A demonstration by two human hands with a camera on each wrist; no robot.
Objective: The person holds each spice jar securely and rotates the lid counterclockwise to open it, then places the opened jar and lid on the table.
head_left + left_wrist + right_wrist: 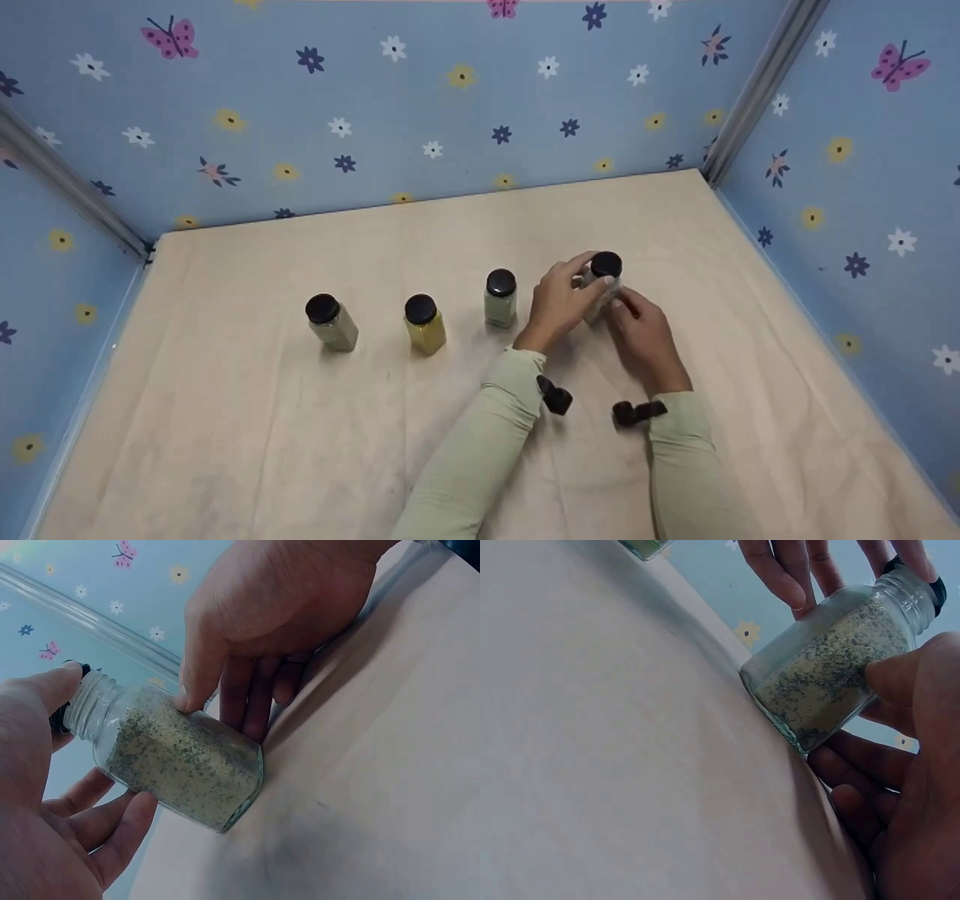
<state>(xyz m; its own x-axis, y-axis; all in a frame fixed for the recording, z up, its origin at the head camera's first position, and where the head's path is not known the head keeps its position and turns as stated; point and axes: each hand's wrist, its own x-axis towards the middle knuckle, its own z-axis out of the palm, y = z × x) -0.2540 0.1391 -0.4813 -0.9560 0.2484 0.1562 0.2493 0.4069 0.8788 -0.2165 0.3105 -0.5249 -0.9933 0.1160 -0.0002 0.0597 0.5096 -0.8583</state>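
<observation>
A clear glass spice jar [184, 757] of pale contents flecked with green is between both hands, its base at the cloth. In the head view, my left hand [559, 304] is at its top, pinching the black cap [606, 264]. Bare glass threads show below the cap in both wrist views. My right hand [649, 334] holds the jar's body low down, with the thumb on one face in the right wrist view. Just left of my left hand stands a green-filled jar [500, 300] with a black cap.
Farther left stand a yellow-filled jar [426, 330] and a grey-green jar [337, 330], both upright and black-capped. A wrinkled beige cloth [225, 420] covers the table. Blue flowered panels [420, 97] rise at the back and both sides, joined by metal corner posts.
</observation>
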